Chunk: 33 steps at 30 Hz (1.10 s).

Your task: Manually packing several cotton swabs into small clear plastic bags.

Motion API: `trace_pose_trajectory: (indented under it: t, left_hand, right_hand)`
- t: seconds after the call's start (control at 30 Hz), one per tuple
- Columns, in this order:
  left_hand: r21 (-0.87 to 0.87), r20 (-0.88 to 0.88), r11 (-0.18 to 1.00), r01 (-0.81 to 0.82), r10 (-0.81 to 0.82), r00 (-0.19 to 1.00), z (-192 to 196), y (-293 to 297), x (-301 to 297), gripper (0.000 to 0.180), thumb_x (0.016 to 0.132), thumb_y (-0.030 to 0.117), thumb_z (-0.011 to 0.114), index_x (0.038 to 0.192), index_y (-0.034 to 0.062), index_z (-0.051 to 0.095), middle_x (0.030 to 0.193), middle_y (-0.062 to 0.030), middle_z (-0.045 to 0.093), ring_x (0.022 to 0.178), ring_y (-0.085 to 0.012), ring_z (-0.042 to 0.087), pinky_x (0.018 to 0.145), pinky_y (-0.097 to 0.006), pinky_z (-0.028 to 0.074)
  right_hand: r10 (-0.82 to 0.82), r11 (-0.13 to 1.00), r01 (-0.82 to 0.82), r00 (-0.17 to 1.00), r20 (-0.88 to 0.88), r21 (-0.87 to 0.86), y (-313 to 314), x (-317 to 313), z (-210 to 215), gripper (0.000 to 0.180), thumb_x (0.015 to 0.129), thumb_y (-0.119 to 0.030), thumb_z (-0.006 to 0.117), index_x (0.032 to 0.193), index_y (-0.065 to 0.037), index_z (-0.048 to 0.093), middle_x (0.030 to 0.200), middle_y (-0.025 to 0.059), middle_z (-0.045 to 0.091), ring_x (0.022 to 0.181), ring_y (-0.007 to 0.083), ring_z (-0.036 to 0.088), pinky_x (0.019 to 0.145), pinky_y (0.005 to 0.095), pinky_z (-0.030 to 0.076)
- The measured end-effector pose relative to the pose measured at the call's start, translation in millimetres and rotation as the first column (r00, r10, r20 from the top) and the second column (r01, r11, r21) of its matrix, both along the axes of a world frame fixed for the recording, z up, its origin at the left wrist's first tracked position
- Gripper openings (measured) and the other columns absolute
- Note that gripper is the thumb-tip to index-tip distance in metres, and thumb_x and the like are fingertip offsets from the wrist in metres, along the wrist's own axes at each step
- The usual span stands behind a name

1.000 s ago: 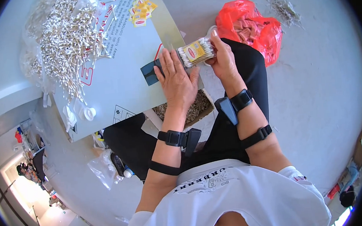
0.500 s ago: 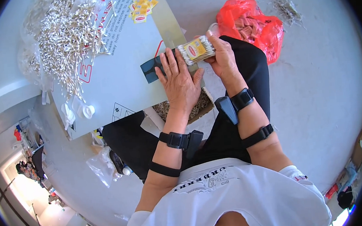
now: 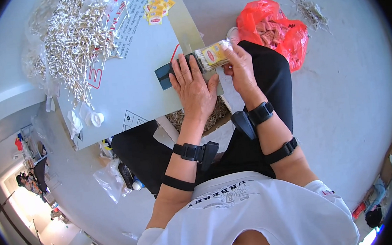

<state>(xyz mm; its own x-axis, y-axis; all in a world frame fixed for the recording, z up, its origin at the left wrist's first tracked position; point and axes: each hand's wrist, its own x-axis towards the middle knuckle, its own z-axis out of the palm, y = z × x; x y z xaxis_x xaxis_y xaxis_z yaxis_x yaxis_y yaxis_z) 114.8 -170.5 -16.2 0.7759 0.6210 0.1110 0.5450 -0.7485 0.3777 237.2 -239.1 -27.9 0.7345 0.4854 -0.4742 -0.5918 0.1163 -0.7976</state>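
Observation:
My right hand point(image 3: 242, 72) grips a pack of cotton swabs point(image 3: 214, 55) with a yellow and white label, over the table's right edge. A glossy, see-through layer seems to cover the pack. Beside it my left hand point(image 3: 192, 91) lies flat, fingers stretched out, on a dark blue-black strip point(image 3: 164, 77) on the table. The pack's left end meets the strip near my left fingertips; whether it sits inside or against it I cannot tell. A big heap of loose cotton swabs point(image 3: 72, 44) lies at the far left, and several small yellow labels point(image 3: 155, 8) lie at the back.
The printed table point(image 3: 143, 94) ends just left of my right hand. Below its edge, a box point(image 3: 218, 124) of brownish bits stands between my knees. On the floor at right lie a red plastic bag point(image 3: 293, 45) of pinkish bundles and a pile of thin sticks point(image 3: 311, 13).
The swab pack has shifted slightly right, and my right hand's fingers have moved over its right end. My left hand stays flat on the dark strip.

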Motion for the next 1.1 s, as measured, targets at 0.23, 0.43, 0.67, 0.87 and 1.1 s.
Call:
trace_pose_trajectory:
  t: [0.23, 0.43, 0.67, 0.87, 1.1]
  left_hand:
    - [0.031, -0.108, 0.992, 0.119, -0.115, 0.987, 10.5, 11.6, -1.9, 0.071, 0.089, 0.042, 0.061, 0.144, 0.0026, 0.039, 0.156, -0.0181, 0.025, 0.146, -0.0389, 0.015, 0.113, -0.06, 0.009]
    - [-0.047, 0.208, 0.994, 0.095, -0.083, 0.975, 6.5, 24.3, -1.4, 0.052, 0.081, 0.004, 0.064, 0.131, 0.0016, 0.049, 0.142, -0.0165, 0.045, 0.138, -0.0363, 0.033, 0.113, -0.052, 0.02]
    - [-0.288, 0.441, 0.945, 0.153, -0.011, 0.898, 27.0, 27.4, 8.7, 0.053, 0.077, -0.008, 0.064, 0.127, 0.0028, 0.053, 0.128, -0.0163, 0.057, 0.119, -0.0346, 0.055, 0.099, -0.04, 0.046]
    - [-0.249, 0.589, 0.906, 0.341, -0.138, 0.796, 77.8, 18.1, 12.2, 0.048, 0.073, -0.008, 0.069, 0.118, 0.0075, 0.062, 0.121, -0.0117, 0.063, 0.109, -0.0279, 0.062, 0.089, -0.036, 0.051]
    - [-0.05, 0.541, 0.917, 0.397, -0.309, 0.782, 82.1, 31.8, -30.6, 0.028, 0.067, -0.006, 0.076, 0.09, 0.0056, 0.068, 0.09, -0.0049, 0.061, 0.079, -0.0206, 0.061, 0.066, -0.031, 0.051]
  right_hand:
    - [-0.04, 0.997, 0.043, 0.998, -0.051, 0.071, 7.0, -10.4, -0.5, 0.021, 0.076, -0.014, 0.081, 0.089, -0.004, 0.069, 0.075, -0.0002, 0.066, 0.057, 0.0034, 0.053, 0.047, 0.0193, 0.034]
    - [-0.145, 0.989, 0.144, 0.989, 0.029, 0.025, 8.0, -1.5, -6.9, 0.021, 0.072, -0.01, 0.081, 0.088, -0.003, 0.069, 0.071, -0.0018, 0.064, 0.055, 0.0045, 0.052, 0.047, 0.0213, 0.035]
    - [-0.206, 0.945, 0.256, 0.949, -0.238, 0.204, -26.7, 47.0, 14.1, 0.015, 0.074, 0.002, 0.071, 0.085, -0.001, 0.062, 0.071, 0.003, 0.062, 0.047, 0.0054, 0.048, 0.037, 0.0187, 0.025]
    - [0.17, 0.957, 0.02, 0.77, -0.615, 0.289, -29.7, 29.6, 22.1, 0.009, 0.084, -0.008, 0.068, 0.089, -0.005, 0.061, 0.072, 0.003, 0.061, 0.05, 0.0083, 0.049, 0.036, 0.0174, 0.029]
    - [0.551, 0.826, -0.149, 0.418, -0.722, 0.544, -6.7, -15.3, 20.9, 0.015, 0.088, -0.012, 0.067, 0.088, -0.001, 0.058, 0.074, 0.0087, 0.059, 0.047, 0.0037, 0.039, 0.036, 0.0146, 0.025]
